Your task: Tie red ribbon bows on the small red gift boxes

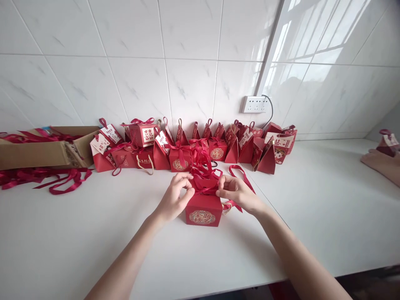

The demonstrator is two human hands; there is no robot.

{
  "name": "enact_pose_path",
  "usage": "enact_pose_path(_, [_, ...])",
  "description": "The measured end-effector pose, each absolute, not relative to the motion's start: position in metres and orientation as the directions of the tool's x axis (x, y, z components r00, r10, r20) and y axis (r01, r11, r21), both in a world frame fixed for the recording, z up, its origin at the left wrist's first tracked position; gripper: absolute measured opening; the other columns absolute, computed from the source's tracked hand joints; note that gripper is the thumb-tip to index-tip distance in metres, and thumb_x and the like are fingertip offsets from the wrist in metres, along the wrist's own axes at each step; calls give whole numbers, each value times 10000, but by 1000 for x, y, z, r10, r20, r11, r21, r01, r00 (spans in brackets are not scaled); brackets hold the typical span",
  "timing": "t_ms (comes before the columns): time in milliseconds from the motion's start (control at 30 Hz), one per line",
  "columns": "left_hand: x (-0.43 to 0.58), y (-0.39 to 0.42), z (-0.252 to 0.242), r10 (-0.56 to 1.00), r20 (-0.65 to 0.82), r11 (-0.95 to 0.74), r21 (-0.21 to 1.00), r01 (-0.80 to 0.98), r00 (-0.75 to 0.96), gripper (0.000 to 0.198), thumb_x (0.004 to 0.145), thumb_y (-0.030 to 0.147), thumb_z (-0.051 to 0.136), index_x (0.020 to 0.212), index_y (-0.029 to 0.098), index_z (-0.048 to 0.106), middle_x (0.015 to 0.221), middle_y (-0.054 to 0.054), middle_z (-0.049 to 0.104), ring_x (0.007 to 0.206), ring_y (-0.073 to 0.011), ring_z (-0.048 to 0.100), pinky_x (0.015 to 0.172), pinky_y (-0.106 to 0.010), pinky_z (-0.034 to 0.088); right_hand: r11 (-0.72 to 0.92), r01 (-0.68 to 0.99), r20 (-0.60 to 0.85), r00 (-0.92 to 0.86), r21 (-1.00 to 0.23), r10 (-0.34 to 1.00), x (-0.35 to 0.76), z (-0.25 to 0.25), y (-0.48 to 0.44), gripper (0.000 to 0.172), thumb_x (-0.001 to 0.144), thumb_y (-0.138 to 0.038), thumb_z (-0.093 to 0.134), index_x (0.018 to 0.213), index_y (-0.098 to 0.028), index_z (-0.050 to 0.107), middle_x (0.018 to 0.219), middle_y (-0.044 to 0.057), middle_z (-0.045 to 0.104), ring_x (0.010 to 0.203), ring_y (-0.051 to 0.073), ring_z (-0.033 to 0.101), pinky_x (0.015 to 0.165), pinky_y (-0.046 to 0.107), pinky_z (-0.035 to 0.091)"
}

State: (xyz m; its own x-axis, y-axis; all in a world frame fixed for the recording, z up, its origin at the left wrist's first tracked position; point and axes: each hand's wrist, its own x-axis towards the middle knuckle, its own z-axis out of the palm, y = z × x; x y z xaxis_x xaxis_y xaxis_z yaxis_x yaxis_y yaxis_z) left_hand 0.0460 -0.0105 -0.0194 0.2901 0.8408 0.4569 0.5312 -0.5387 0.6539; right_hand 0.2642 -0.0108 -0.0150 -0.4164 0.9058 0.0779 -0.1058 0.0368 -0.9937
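Observation:
A red gift box (pixel 204 213) with a gold round emblem stands upright on the white table in front of me. Dark red ribbon (pixel 205 190) is tied in a knot or bow across its top. My left hand (pixel 175 196) pinches the ribbon at the left of the knot. On the other side, my right hand (pixel 240 194) has thumb and fingers closed on the ribbon too. Behind my right wrist a loose ribbon length (pixel 242 177) and a gold cord handle (pixel 227 207) show. The fingertips partly cover the ribbon ends.
Several red gift boxes (pixel 180 160) stand in a row along the tiled wall. At the left, a cardboard box (pixel 34 155) holds ribbons, with loose ribbons (pixel 70 182) before it. Another person's hand (pixel 379 164) holds a small red box at the far right. A power strip (pixel 253 104) hangs on the wall.

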Motion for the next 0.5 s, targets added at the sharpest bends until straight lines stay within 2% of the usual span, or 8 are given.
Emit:
enact_pose_path(133, [45,-8,-20,862,431,-507,707,494,267,209,831,262,446,636,193,477,1112,-80,579,1075,-228,554,885,-361,470,20,-135,79,-453,-991,888,268,-20,-7,368,650,-336,795,663,-176,464,565,-72,447,500,60,384,493,217,254])
enact_pose_path(200, [46,-8,-21,868,433,-495,731,469,241,203,822,253,443,630,192,474,1106,-81,574,1053,-221,559,816,-330,491,26,-137,87,-459,-990,884,268,-21,-6,361,654,-335,789,670,-178,465,578,-69,451,512,66,391,500,222,256])
enact_pose_path(367, [50,-9,-25,881,434,-472,780,411,188,200,811,217,434,614,186,439,1081,-80,559,823,-157,581,613,-256,484,46,-129,101,-454,-991,885,267,-21,-6,371,659,-349,776,644,-179,446,571,-66,449,527,73,391,515,229,262])
enact_pose_path(433, [51,-8,-27,884,439,-463,784,414,158,202,811,207,429,610,185,433,1078,-77,549,818,-149,574,608,-246,480,57,-135,113,-459,-989,881,268,-21,-6,377,653,-342,781,638,-177,442,569,-70,444,521,66,378,511,226,256])
enact_pose_path(500, [51,-8,-29,876,464,-473,767,434,135,198,803,192,432,605,186,435,1070,-76,544,910,-168,569,656,-252,487,66,-144,126,-460,-987,879,268,-21,-6,367,653,-319,783,648,-177,444,580,-73,444,522,61,377,510,222,258])
